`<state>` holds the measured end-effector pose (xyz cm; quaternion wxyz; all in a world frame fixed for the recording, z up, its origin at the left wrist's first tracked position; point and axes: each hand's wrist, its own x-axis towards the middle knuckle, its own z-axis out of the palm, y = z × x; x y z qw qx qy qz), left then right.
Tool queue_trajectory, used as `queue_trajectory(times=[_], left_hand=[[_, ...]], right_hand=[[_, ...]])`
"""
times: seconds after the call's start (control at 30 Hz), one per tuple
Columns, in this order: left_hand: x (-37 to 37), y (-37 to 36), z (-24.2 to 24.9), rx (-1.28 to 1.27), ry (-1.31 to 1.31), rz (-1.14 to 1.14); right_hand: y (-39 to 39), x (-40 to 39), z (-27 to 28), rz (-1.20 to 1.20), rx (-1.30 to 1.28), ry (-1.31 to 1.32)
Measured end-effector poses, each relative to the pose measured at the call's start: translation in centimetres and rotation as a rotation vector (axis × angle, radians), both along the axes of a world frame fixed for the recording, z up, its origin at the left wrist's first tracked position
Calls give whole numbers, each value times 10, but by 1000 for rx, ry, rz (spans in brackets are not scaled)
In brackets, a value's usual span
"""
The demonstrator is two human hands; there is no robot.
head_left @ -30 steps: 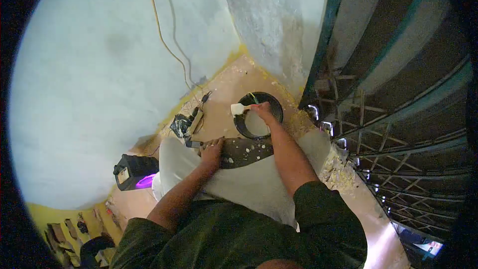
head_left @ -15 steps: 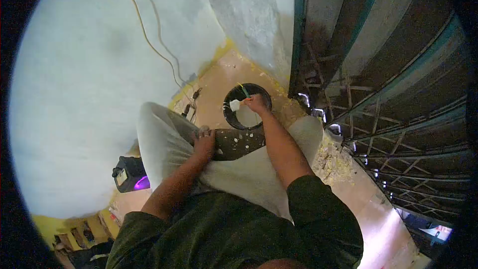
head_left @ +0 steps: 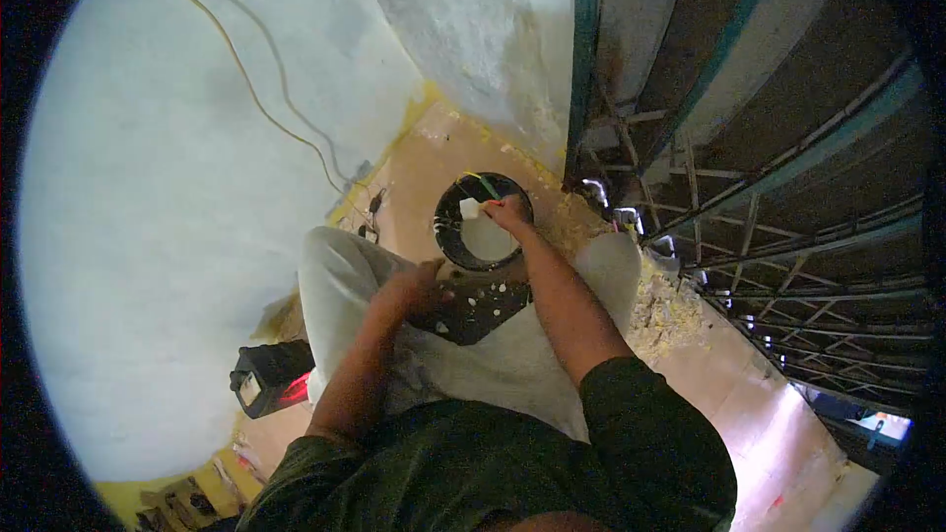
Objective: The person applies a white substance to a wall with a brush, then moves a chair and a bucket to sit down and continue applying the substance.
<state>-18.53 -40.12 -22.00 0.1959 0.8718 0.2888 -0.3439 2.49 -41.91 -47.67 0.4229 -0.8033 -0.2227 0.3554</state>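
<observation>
My right hand [head_left: 507,212] is closed on the orange handle of a small tool with a flat white head [head_left: 471,208]; its exact kind is hard to make out. It is held over a round black bucket [head_left: 440,241], which has whitish material inside. Beside my right fingers, a green stick with a yellow end [head_left: 487,184] leans at the bucket's far rim. My left hand [head_left: 416,286], a little blurred, has its fingers apart with nothing in them. It hovers by a dark, white-spattered surface [head_left: 483,310] between my knees, close to the bucket's near side.
A pale wall [head_left: 177,197] rises on the left, with a yellow cable [head_left: 241,64] hanging down to plugs [head_left: 372,212] on the floor. A black device with a red glow [head_left: 271,379] sits behind my left leg. Rubble [head_left: 655,310] and a folding metal gate [head_left: 749,207] are at the right.
My left hand has lifted off the spattered surface and moved toward the bucket. My right hand still holds the tool over the bucket. The device's glow turned from purple to red.
</observation>
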Motion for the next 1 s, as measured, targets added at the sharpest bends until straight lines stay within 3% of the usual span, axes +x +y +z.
queue_trajectory(times=[0.13, 0.2, 0.23, 0.3, 0.4, 0.5, 0.53, 0.6, 0.63, 0.7, 0.73, 0.8, 0.83, 1.0], left_hand=[[0, 39, -15, -181, -288, -121], [6, 50, -9, -188, -284, -160], [10, 55, -4, -219, -262, -166], [9, 56, -3, -217, -246, -119], [3, 56, -6, -231, -182, -66], [1, 58, -9, -239, -189, -77], [0, 59, -10, -225, -232, -93], [2, 66, -24, -218, -240, -80], [1, 70, -34, -197, -245, -70], [-3, 71, -55, -203, -263, -124], [-5, 71, -63, -209, -276, -180], [-13, 66, -74, -312, -359, -99], [-17, 63, -79, -416, -439, -17], [-14, 71, -105, -333, -303, -39]], right_hand=[[4, 8, -58, -26, -198, -21], [-3, -2, -52, -365, 561, 604], [-9, -1, -27, -363, 551, 602], [-20, 10, 38, 126, -167, 323], [-9, 17, -60, 2, -167, 139], [-45, -11, 76, -114, -13, 329], [-44, -8, 51, -117, -20, 323], [-45, -3, -3, -89, 260, 508], [-46, 0, 10, -87, 254, 505], [-44, 5, 36, 98, -139, 501], [-45, 4, 30, 99, -139, 499], [-44, 1, 24, 158, -102, 816], [-42, -4, 23, 159, -105, 811], [-29, -23, 21, -14, 32, 889]])
